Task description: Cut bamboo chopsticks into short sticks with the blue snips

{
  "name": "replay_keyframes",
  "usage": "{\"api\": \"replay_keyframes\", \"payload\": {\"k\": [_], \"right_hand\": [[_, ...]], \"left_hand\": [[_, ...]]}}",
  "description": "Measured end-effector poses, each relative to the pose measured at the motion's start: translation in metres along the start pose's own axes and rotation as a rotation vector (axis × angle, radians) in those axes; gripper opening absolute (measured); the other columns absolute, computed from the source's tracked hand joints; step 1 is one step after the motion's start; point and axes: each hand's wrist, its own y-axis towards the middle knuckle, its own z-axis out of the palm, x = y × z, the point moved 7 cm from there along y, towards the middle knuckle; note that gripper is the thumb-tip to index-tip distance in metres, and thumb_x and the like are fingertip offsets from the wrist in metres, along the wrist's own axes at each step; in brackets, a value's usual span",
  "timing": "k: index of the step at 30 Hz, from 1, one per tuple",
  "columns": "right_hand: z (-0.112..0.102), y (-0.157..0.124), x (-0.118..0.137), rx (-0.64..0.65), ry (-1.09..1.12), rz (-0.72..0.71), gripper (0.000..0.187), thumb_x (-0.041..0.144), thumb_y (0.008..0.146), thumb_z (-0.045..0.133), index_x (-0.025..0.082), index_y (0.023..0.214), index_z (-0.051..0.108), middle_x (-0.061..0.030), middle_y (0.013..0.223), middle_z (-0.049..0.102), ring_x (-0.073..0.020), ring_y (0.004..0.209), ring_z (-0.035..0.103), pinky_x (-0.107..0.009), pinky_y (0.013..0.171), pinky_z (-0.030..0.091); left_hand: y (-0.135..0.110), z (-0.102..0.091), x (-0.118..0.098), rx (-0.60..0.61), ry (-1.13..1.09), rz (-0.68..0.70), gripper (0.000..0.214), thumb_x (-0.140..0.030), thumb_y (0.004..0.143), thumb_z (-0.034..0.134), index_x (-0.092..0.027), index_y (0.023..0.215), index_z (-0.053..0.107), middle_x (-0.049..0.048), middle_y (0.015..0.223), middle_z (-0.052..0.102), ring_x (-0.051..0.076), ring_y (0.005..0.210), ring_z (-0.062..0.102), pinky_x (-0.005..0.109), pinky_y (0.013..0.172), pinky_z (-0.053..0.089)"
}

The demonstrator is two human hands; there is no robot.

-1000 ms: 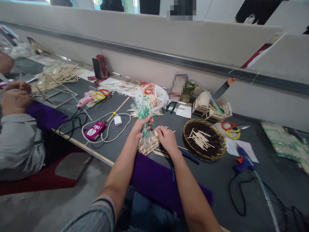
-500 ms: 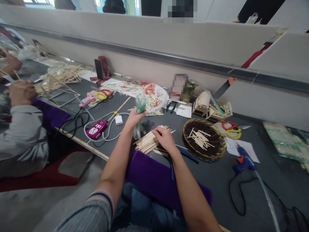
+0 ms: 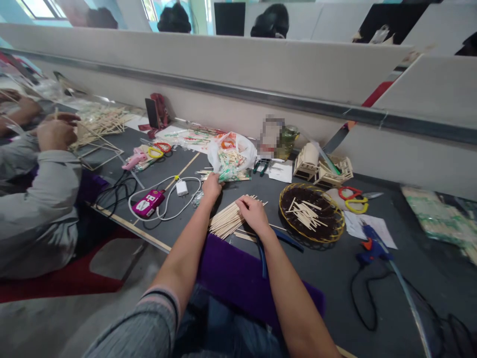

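Observation:
My left hand [image 3: 211, 186] reaches forward on the dark table [image 3: 372, 288], its fingers closed on the end of a bunch of green-and-white plastic wrappers [image 3: 234, 174] that lies beside a white plastic bag [image 3: 238, 146]. My right hand [image 3: 254, 212] rests with curled fingers on a loose pile of thin wooden sticks [image 3: 225, 221] in front of me. A purple cloth [image 3: 238, 278] lies along the table's near edge under my forearms, with a blue-handled tool [image 3: 263, 256] beside it.
A round woven basket [image 3: 286, 191] with cut sticks stands right of my hands. Past it lie red and yellow scissors [image 3: 350, 199], a blue glue gun [image 3: 372, 246] and small stick houses [image 3: 322, 166]. A magenta power strip [image 3: 147, 203] and a white charger [image 3: 182, 187] lie left. A co-worker's sleeve [image 3: 40, 199] is at far left.
My left hand lifted the wrappers off the stick pile, carried them forward and lowered them next to the white bag. My right hand stayed on the sticks.

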Motion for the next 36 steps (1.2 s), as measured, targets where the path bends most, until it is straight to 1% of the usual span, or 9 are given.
{"api": "replay_keyframes", "payload": {"k": [7,14,19,23,26,29,32,34,36], "right_hand": [[0.002,0.0,-0.001,0.006,-0.065,-0.016,0.026,0.033,0.091,0.046,0.024,0.076,0.066,-0.0004,0.071,0.067,-0.0156,0.07,0.059,-0.023,0.067,0.038],[0.0,0.0,0.0,0.007,-0.087,-0.018,0.026,0.033,0.091,0.046,0.024,0.078,0.067,-0.0008,0.073,0.068,-0.016,0.071,0.061,-0.024,0.067,0.038],[0.0,0.0,-0.003,-0.001,-0.097,-0.012,0.025,0.032,0.091,0.047,0.024,0.078,0.067,-0.0005,0.073,0.067,-0.0156,0.071,0.061,-0.023,0.067,0.037],[-0.001,0.0,-0.002,-0.009,-0.086,-0.021,0.026,0.033,0.091,0.047,0.023,0.078,0.067,-0.0007,0.073,0.067,-0.0158,0.071,0.061,-0.023,0.067,0.037],[-0.005,0.001,-0.001,-0.03,-0.04,-0.01,0.027,0.035,0.091,0.046,0.023,0.079,0.067,-0.0007,0.072,0.067,-0.0159,0.069,0.06,-0.024,0.065,0.037],[-0.009,0.001,-0.002,-0.044,0.001,0.011,0.027,0.036,0.09,0.046,0.022,0.081,0.067,-0.0003,0.069,0.066,-0.0158,0.067,0.059,-0.023,0.064,0.037],[-0.01,0.001,-0.003,-0.043,0.008,0.024,0.027,0.036,0.09,0.046,0.022,0.081,0.067,-0.0001,0.065,0.065,-0.0157,0.065,0.058,-0.023,0.063,0.037],[-0.009,0.001,-0.003,-0.042,0.007,0.017,0.028,0.037,0.09,0.046,0.022,0.081,0.067,-0.0004,0.066,0.065,-0.0156,0.065,0.058,-0.023,0.063,0.037],[-0.008,0.0,-0.002,-0.042,0.002,0.0,0.029,0.037,0.09,0.045,0.022,0.08,0.067,-0.0008,0.068,0.066,-0.0155,0.065,0.058,-0.023,0.063,0.037]], "left_hand": [[-0.004,0.0,0.002,-0.065,-0.062,-0.013,0.032,-0.027,0.083,0.059,-0.022,0.115,0.059,0.0101,0.115,0.064,0.027,0.107,0.059,0.03,0.08,0.042],[-0.006,-0.004,0.0,-0.065,-0.023,0.0,0.023,-0.03,0.087,0.051,-0.022,0.101,0.068,0.0085,0.112,0.059,0.023,0.097,0.06,0.027,0.074,0.041],[-0.009,-0.015,-0.002,-0.123,-0.083,0.017,0.023,-0.026,0.084,0.052,-0.022,0.098,0.07,0.0083,0.11,0.062,0.024,0.099,0.06,0.028,0.076,0.041],[-0.013,-0.033,-0.003,-0.2,-0.197,0.007,0.022,-0.024,0.082,0.053,-0.02,0.097,0.069,0.0108,0.099,0.068,0.027,0.098,0.061,0.031,0.078,0.041],[-0.02,-0.051,-0.007,-0.298,-0.428,0.047,0.017,-0.028,0.082,0.057,-0.016,0.086,0.069,0.0102,0.086,0.069,0.025,0.086,0.063,0.031,0.071,0.041],[-0.028,-0.057,-0.009,-0.312,-0.843,0.05,0.025,-0.038,0.08,0.061,-0.015,0.072,0.066,0.004,0.061,0.063,0.016,0.059,0.056,0.025,0.056,0.038],[-0.036,-0.047,-0.011,-0.218,-1.245,-0.001,0.036,-0.049,0.072,0.068,-0.013,0.068,0.065,-0.0015,0.048,0.052,0.008,0.042,0.041,0.022,0.043,0.029],[-0.04,-0.036,-0.011,-0.155,-1.4,-0.024,0.04,-0.051,0.065,0.074,-0.013,0.071,0.066,-0.0001,0.053,0.057,0.006,0.041,0.04,0.02,0.039,0.026],[-0.044,-0.023,-0.006,-0.118,-1.436,-0.05,0.042,-0.052,0.06,0.076,-0.013,0.073,0.066,0.0037,0.063,0.065,0.007,0.044,0.045,0.02,0.038,0.027]]}}
